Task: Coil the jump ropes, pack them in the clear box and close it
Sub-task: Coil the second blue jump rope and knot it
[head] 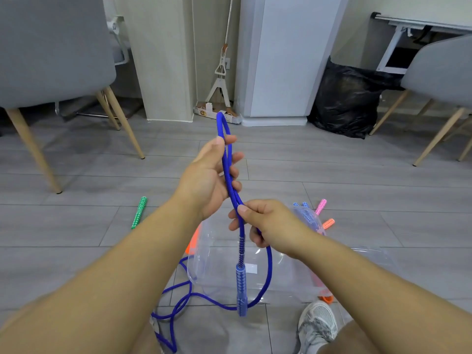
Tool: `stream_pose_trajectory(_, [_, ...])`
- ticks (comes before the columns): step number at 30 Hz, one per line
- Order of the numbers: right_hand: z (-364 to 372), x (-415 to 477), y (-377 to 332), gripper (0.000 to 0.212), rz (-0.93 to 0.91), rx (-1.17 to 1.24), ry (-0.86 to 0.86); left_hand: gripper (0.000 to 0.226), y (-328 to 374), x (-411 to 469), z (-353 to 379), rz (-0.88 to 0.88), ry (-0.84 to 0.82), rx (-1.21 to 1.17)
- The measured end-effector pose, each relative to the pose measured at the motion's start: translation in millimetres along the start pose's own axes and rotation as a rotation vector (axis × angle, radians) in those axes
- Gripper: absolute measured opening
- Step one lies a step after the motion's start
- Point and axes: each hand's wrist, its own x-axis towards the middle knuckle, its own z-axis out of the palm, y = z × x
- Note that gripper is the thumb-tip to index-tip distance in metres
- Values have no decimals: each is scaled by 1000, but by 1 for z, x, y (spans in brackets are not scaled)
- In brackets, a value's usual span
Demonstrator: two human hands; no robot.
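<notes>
Nearest, the left forearm point(115, 277) and right forearm point(370, 284) reach forward over the grey floor point(76, 226). A grey shoe point(318, 325) sits at the bottom edge.

The left grip point(209, 175) is curled round two strands of the blue rope point(227, 162), whose folded loop stands up above the thumb. Just below, the right grip point(265, 221) pinches both strands together between thumb and forefinger. From there a blue handle point(241, 284) hangs straight down, and the rest of the rope sweeps down and trails in loose curves across the floor at lower left.

The clear box point(281, 277) lies on the floor beneath the hands. Beyond it, pink point(320, 206) and orange point(328, 223) handles stick out. A green handle point(139, 212) lies well apart to the left.
</notes>
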Motion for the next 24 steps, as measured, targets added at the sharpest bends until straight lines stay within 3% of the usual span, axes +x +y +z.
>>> stream_pose_trajectory(6, [-20, -5, 19, 24, -49, -231, -40, 22, 19, 3, -12, 146, 113, -45])
stream_pose_trajectory(10, [-42, -15, 36, 25, 40, -327, -108, 23, 29, 3, -28, 231, 242, -8])
stream_pose_trajectory(14, [-68, -26, 55, 22, 102, -443, -56, 20, 37, 4, -43, 294, 339, 72])
stream_pose_trajectory(17, [-80, -29, 67, 19, 28, -431, 96, 8, 32, 7, -49, 281, 356, 102])
stream_pose_trajectory(19, [-78, -30, 63, 18, -46, -415, 157, 16, 23, 10, -49, 224, 360, 107])
stream_pose_trajectory(24, [-54, -32, 27, 18, -161, -411, 96, 18, 2, 12, -39, 82, 225, 256])
